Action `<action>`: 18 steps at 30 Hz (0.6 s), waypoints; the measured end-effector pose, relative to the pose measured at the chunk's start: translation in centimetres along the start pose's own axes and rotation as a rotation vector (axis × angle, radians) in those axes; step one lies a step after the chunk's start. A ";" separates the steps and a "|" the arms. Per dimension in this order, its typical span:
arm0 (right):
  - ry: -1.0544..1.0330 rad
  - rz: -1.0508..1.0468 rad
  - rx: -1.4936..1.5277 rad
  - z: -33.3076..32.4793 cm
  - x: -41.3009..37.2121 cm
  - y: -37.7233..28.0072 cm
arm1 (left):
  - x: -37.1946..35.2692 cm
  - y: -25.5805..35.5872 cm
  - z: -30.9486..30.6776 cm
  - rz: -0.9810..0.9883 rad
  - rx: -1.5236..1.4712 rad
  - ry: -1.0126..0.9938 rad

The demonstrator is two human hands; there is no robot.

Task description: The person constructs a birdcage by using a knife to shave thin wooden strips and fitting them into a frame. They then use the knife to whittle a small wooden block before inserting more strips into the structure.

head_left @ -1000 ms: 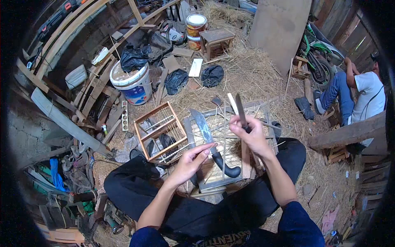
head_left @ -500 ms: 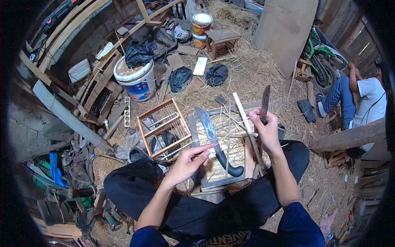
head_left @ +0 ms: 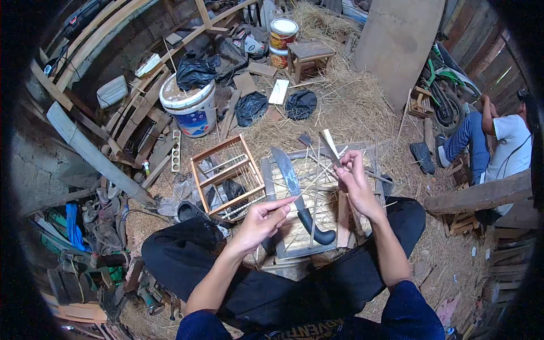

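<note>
A white bucket (head_left: 190,110) is set under a black bag (head_left: 195,72); paint cans (head_left: 283,35) are stacked beside a stool (head_left: 309,54).

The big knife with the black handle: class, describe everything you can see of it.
The big knife lies flat on a slatted frame before the person's knees. Its broad, curved, grey metal blade looks worn and mottled, with the tip pointing away from the person. The black handle hooks at its end and lies nearer the person. The left hand has its fingertips right by the blade's base; whether they touch it cannot be told.
</note>
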State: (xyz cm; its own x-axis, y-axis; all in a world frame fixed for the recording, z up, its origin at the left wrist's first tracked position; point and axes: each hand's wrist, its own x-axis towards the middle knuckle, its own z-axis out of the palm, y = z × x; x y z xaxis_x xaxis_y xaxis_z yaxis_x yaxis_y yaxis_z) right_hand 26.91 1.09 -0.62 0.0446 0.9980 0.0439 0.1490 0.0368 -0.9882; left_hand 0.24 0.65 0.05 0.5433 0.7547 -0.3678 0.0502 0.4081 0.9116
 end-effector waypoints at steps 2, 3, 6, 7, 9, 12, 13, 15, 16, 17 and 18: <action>-0.030 0.038 -0.036 -0.2 -0.1 0.1 | -0.3 0.6 0.1 -0.014 -0.035 -0.014; -0.044 0.058 -0.054 -0.2 -0.2 0.1 | -0.2 0.6 0.1 -0.014 -0.037 -0.013; -0.055 -0.023 -0.150 0.3 -0.4 -0.6 | -0.1 0.3 0.2 -0.016 -0.067 -0.017; -0.054 -0.073 -0.189 0.6 -0.5 -0.9 | 0.0 0.0 0.1 -0.019 -0.094 -0.027; 0.064 -0.097 -0.141 0.5 -0.2 -1.0 | 0.0 0.0 0.2 -0.035 -0.136 -0.036; 0.165 -0.143 -0.241 0.2 -0.2 -0.9 | 0.1 0.3 0.6 -0.066 -0.195 -0.051; 0.149 -0.180 -0.305 0.8 -0.6 -1.1 | 0.1 0.3 0.7 -0.073 -0.218 -0.059; 0.059 -0.148 -0.336 2.3 -1.5 -1.5 | 0.1 0.4 0.7 -0.095 -0.266 -0.070; 0.064 -0.186 -0.320 2.7 -1.6 -1.5 | 0.1 0.6 0.7 -0.113 -0.292 -0.073; 0.116 -0.180 -0.281 2.6 -1.4 -1.1 | 0.1 0.6 0.8 -0.133 -0.320 -0.076; 0.165 -0.173 -0.245 2.1 -1.1 -0.7 | 0.0 0.7 0.9 -0.137 -0.341 -0.082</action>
State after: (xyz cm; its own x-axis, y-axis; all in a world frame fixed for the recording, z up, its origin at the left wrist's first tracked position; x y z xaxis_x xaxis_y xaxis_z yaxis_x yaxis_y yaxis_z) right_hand 24.67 0.12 -0.29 0.1541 0.9557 0.2509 0.4002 0.1718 -0.9002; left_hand 1.03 0.47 0.90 0.6165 0.6433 -0.4539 -0.1473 0.6605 0.7362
